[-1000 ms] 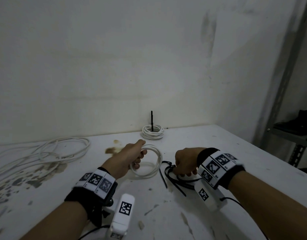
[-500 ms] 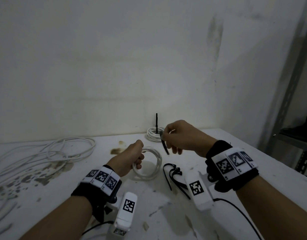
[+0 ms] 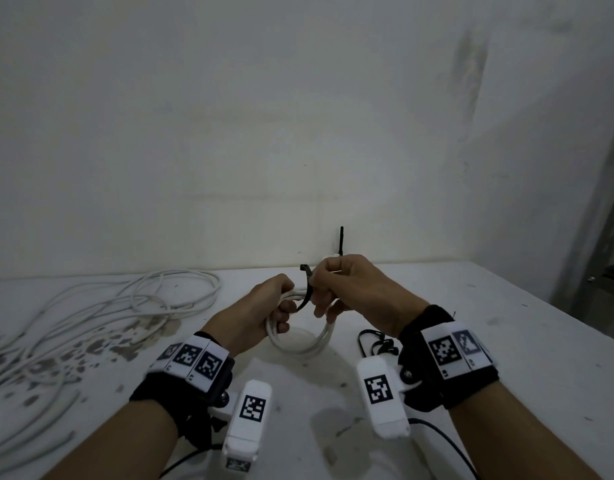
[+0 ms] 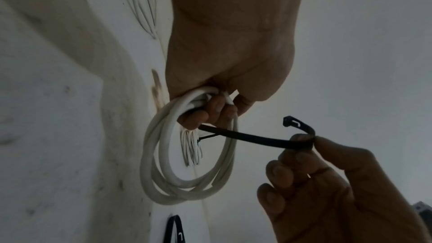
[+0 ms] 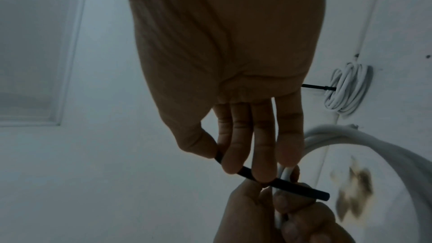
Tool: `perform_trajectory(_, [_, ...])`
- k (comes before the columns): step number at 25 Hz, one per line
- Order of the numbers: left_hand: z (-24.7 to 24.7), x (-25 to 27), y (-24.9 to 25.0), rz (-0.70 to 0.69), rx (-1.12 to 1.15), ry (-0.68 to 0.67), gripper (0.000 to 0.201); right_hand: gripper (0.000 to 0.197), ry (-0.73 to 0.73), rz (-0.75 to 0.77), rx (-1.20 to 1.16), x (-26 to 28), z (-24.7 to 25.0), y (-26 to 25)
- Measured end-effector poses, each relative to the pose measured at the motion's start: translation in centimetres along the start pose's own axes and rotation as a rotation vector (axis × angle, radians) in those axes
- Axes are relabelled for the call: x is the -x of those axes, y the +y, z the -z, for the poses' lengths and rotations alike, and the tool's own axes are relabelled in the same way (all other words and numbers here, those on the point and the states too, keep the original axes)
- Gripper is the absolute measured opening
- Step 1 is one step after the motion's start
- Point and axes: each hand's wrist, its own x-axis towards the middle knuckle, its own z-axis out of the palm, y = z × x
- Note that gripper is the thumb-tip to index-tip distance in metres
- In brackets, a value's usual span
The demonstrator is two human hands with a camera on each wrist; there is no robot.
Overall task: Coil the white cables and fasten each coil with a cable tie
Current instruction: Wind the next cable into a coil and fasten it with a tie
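Note:
My left hand (image 3: 279, 306) grips a small coil of white cable (image 3: 298, 344) and holds it above the table; the wrist view shows the coil (image 4: 187, 158) hanging from the curled fingers (image 4: 205, 115). My right hand (image 3: 328, 289) pinches a black cable tie (image 3: 308, 289) between thumb and forefinger. The tie's (image 4: 257, 139) free end reaches under the left hand's fingers at the coil, and its head (image 4: 291, 121) sticks up. In the right wrist view the tie (image 5: 292, 186) crosses the cable strands.
Loose white cable (image 3: 125, 306) sprawls over the stained left part of the white table (image 3: 506, 341). A tied coil (image 5: 346, 88) with an upright black tie end (image 3: 340, 240) lies by the wall. Spare black ties (image 3: 376, 344) lie under my right wrist. A metal shelf (image 3: 610, 237) stands right.
My right hand picked a black tie from the pile, lifted it, and brought it left to the coil. My left hand raised the coil off the table.

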Motion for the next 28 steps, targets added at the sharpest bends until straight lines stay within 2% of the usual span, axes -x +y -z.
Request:
perform_trajectory(3, [0.2,0.7,-0.3,-0.050,-0.070,0.042,0.024,0.016,0.001,-0.010,0.026,0.0,-0.8,0.5])
perform_trajectory(8, [-0.6,1.9,-0.6,-0.085,-0.134,-0.001,0.032,0.011,0.028,0.015,0.039,0.5,-1.4,1.6])
perform_trajectory(12, [-1.3,2.4,-0.4,-0.103,-0.177,0.039,0.027,0.002,0.008,0.112,0.124,1.1,-1.6,2.5])
perform_trajectory(16, [-1.5,2.7,-0.3,-0.087,-0.180,0.061,0.026,0.003,0.145,0.342,0.483,1.0,-1.8,4.1])
perform_trajectory(18, [-1.5,2.6,-0.4,-0.063,-0.080,0.072,0.028,0.007,0.151,0.373,0.560,0.6,-1.5,4.6])
perform_trajectory(21, [-1.1,2.1,-0.5,-0.019,0.141,0.062,0.029,0.011,0.110,0.377,0.472,0.3,-1.2,4.8])
perform_trajectory(24, [-1.0,1.6,-0.9,0.000,0.191,0.014,0.024,0.007,0.132,0.324,0.303,0.0,-1.3,4.8])
perform_trajectory(28, [-0.5,1.4,-0.9,0.064,0.264,-0.075,0.030,0.008,0.170,0.360,0.214,-0.6,-1.4,5.1])
